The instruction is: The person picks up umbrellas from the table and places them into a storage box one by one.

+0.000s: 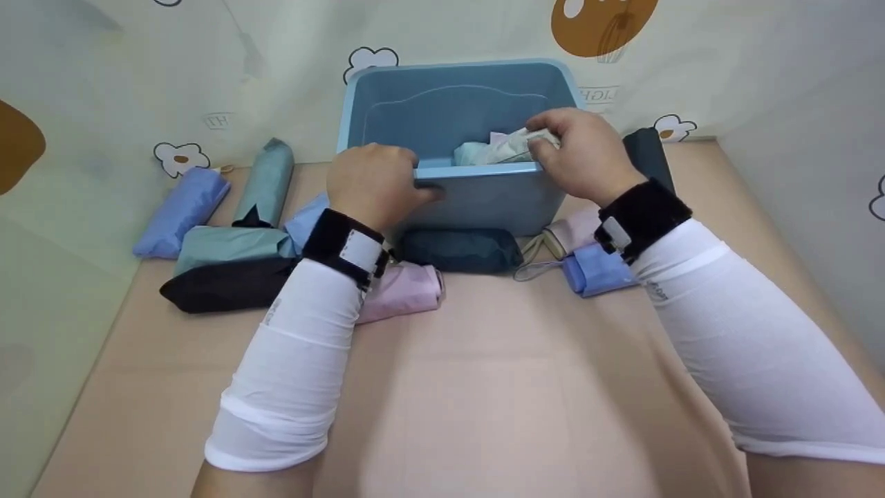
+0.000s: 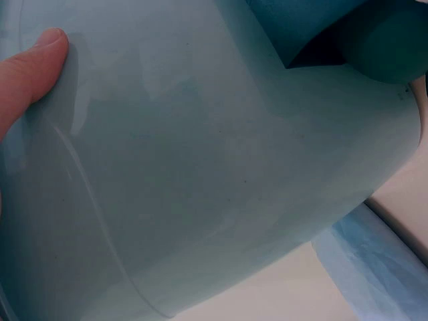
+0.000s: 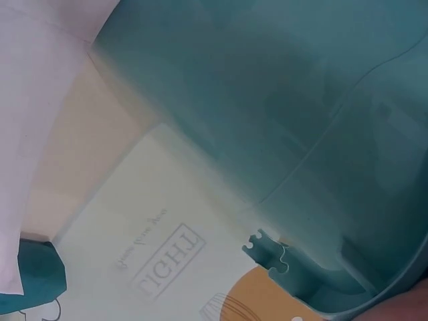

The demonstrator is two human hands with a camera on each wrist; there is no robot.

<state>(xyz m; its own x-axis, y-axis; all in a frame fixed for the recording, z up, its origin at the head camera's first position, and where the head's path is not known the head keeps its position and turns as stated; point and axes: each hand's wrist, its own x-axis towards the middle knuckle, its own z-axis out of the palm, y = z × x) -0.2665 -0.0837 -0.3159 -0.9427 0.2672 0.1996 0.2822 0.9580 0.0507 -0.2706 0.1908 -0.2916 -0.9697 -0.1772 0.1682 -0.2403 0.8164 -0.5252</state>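
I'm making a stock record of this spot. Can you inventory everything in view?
Bin: 1, blue, at the back of the table
Pale bundles: count unclear, whitish and pale green, inside the bin
Blue bundles: 3, blue, two left of the bin, one front right
Teal bundles: 2, grey-green, left
Black bundle: 1, black, front left
Pink bundles: 2, pink, front left and right of the bin
Dark bundles: 2, dark blue-green, before the bin and at its right
Table: 1, beige, beneath
Backdrop: count unclear, cream, patterned, behind
Wristbands: 2, black, one per arm
Sleeves: 2, white, forearms
Left hand: 1, bare, gripping the bin's near rim
Right hand: 1, bare, holding a pale bundle
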